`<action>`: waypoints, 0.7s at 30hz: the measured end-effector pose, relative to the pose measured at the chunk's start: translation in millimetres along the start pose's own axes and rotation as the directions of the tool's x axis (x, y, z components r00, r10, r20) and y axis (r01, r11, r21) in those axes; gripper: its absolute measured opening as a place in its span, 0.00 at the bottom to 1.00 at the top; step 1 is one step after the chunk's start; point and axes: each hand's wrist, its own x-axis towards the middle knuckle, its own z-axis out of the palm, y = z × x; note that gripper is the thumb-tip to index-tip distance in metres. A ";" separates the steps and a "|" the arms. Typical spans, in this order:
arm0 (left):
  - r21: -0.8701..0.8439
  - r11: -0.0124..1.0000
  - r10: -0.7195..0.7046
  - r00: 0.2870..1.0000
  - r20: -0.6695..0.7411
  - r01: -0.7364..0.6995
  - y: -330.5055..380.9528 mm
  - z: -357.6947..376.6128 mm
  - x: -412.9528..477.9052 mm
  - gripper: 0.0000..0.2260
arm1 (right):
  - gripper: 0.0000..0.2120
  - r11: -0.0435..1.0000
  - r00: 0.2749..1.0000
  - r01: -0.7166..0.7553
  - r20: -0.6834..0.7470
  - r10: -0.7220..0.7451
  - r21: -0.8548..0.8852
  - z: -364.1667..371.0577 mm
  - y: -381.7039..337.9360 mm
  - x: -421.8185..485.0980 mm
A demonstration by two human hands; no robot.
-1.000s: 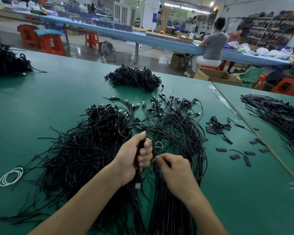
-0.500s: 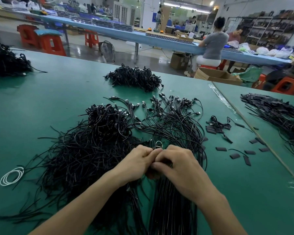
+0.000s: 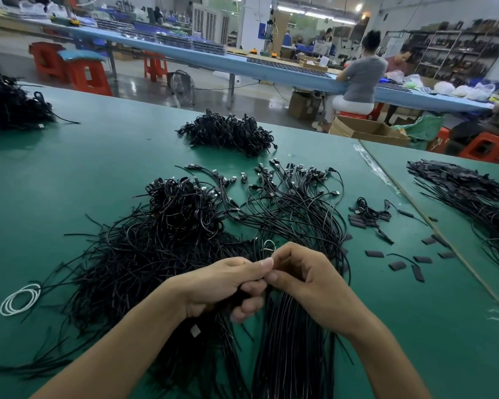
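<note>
Cable heap (image 3: pixel 162 249) left of bundle (image 3: pixel 294 341), sleeves (image 3: pixel 398 264) right, coil (image 3: pixel 20 299) far left

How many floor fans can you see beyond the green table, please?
1: the floor fan stands between the green table and the long blue table; others may be hidden.

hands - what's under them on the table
Under the left hand and right hand lies a bundle of black cables on the green table, one silver plug showing below the left wrist. What the fingertips pinch where they meet is covered.
</note>
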 end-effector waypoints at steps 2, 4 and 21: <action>0.050 0.999 0.023 0.995 -0.101 -0.018 -3.1 2.4 3.0 0.24 | 0.02 0.998 0.999 -0.026 -0.036 0.024 -0.063 2.0 3.5 0.4; 0.194 0.980 0.080 0.971 -0.227 -0.036 -5.5 4.9 7.7 0.24 | 0.03 0.992 0.997 -0.047 -0.061 0.040 -0.117 5.1 6.5 1.4; -0.121 0.988 0.020 0.853 -0.522 -0.098 -13.1 -12.1 15.2 0.28 | 0.04 0.982 0.932 -0.002 -0.357 -0.067 -0.189 20.1 8.6 30.0</action>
